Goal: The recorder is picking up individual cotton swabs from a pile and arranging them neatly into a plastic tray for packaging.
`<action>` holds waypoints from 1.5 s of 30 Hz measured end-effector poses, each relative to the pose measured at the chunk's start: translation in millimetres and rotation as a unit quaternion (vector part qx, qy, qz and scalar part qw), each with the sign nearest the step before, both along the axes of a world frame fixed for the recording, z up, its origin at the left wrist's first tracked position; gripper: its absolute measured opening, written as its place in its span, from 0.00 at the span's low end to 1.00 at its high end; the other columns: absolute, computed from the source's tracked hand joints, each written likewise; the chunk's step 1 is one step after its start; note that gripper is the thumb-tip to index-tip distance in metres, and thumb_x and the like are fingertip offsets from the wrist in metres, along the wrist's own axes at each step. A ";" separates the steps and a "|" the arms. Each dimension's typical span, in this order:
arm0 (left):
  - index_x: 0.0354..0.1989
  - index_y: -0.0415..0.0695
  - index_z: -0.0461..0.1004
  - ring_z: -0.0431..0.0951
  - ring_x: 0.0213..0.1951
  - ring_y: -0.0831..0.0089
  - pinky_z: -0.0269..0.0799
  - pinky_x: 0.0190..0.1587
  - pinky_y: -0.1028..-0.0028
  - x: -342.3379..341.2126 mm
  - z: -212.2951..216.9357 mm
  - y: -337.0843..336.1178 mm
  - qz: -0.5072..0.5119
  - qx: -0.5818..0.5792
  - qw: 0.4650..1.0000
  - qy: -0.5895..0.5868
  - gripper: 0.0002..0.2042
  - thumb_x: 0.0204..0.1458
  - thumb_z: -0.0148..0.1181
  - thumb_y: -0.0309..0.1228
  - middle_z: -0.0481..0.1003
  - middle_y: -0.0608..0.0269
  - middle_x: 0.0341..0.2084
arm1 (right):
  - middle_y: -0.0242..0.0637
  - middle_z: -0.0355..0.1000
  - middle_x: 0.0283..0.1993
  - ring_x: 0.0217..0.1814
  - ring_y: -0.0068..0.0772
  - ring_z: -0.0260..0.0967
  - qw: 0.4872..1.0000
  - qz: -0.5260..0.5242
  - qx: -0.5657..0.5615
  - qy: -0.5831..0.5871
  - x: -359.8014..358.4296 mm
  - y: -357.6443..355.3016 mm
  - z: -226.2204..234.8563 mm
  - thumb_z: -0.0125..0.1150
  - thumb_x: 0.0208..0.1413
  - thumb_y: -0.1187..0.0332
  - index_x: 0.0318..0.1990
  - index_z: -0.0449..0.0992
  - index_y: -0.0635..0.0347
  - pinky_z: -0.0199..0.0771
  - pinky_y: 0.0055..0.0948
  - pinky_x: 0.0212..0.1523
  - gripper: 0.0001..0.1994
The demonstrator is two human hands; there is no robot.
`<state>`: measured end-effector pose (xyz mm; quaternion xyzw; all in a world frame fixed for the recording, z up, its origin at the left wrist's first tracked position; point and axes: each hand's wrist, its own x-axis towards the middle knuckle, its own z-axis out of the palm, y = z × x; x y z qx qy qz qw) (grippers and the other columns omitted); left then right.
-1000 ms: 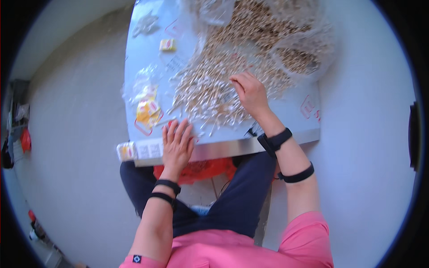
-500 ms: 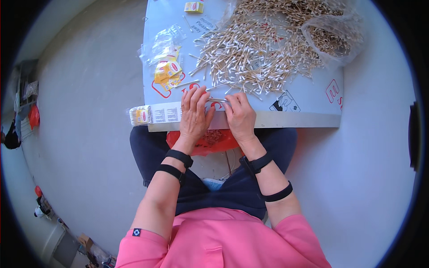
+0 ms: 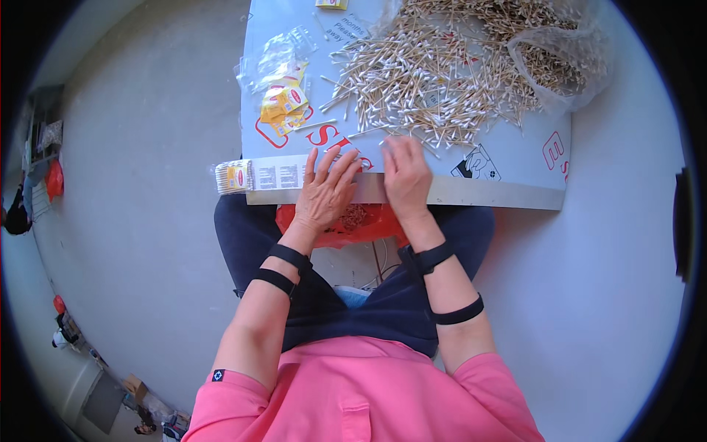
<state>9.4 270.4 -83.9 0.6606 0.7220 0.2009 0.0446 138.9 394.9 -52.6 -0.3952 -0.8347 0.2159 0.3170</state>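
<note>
My left hand [image 3: 325, 193] lies palm down at the table's near edge, fingers spread. White tips of cotton swabs show around its fingertips. My right hand [image 3: 409, 180] is beside it to the right, its fingers curled together and slightly blurred; whatever they hold, if anything, is hidden. Beyond both hands spreads a big heap of loose cotton swabs [image 3: 423, 81] with wooden sticks and white tips. Left of my left hand, a clear pack of cotton swabs [image 3: 233, 176] with a yellow label sits at the edge, next to a white printed strip [image 3: 278, 174].
Yellow cards [image 3: 286, 102] and clear plastic bags [image 3: 283, 57] lie at the table's left. A small yellow box [image 3: 331, 4] is at the far edge. A large clear bag [image 3: 563, 62] spills swabs at the far right. Below the table edge, a red bag [image 3: 361, 225] hangs between my knees.
My right hand has moved slightly right, away from my left hand, its fingers now blurred. My left hand's fingers have spread wider. The whole view has shifted a little.
</note>
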 end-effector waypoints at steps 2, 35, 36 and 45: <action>0.62 0.49 0.65 0.56 0.70 0.63 0.42 0.74 0.51 1.3 -3.8 1.3 -0.016 -0.010 1.000 0.000 0.28 0.50 0.64 0.31 0.63 0.68 0.65 | 0.39 0.70 0.41 0.39 0.45 0.74 1.000 -0.001 0.007 -0.026 0.5 17.9 1.8 0.63 0.54 0.75 0.44 0.76 0.58 0.75 0.39 0.35 0.10; 0.64 0.49 0.64 0.53 0.72 0.63 0.38 0.76 0.51 3.7 -0.6 5.7 0.000 -0.024 1.000 -0.009 0.30 0.51 0.62 0.34 0.60 0.66 0.67 | 0.35 0.71 0.36 0.36 0.43 0.74 0.996 -0.039 -0.075 -0.038 8.1 -8.7 -5.7 0.65 0.53 0.74 0.35 0.77 0.56 0.74 0.38 0.34 0.04; 0.64 0.49 0.64 0.53 0.72 0.63 0.38 0.76 0.51 3.7 -1.9 5.6 0.000 -0.025 1.000 -0.009 0.30 0.51 0.62 0.34 0.60 0.66 0.67 | 0.35 0.71 0.36 0.36 0.42 0.74 0.997 -0.018 -0.065 -0.038 6.3 -5.8 -5.8 0.66 0.52 0.73 0.36 0.77 0.56 0.74 0.38 0.34 0.05; 0.54 0.50 0.69 0.60 0.67 0.65 0.43 0.75 0.53 4.1 -5.4 3.0 0.004 0.000 1.000 -0.022 0.21 0.50 0.64 0.33 0.66 0.66 0.56 | 0.35 0.71 0.38 0.36 0.41 0.74 0.997 -0.005 -0.071 -0.039 4.3 -1.6 -8.4 0.70 0.48 0.72 0.39 0.79 0.56 0.74 0.37 0.34 0.10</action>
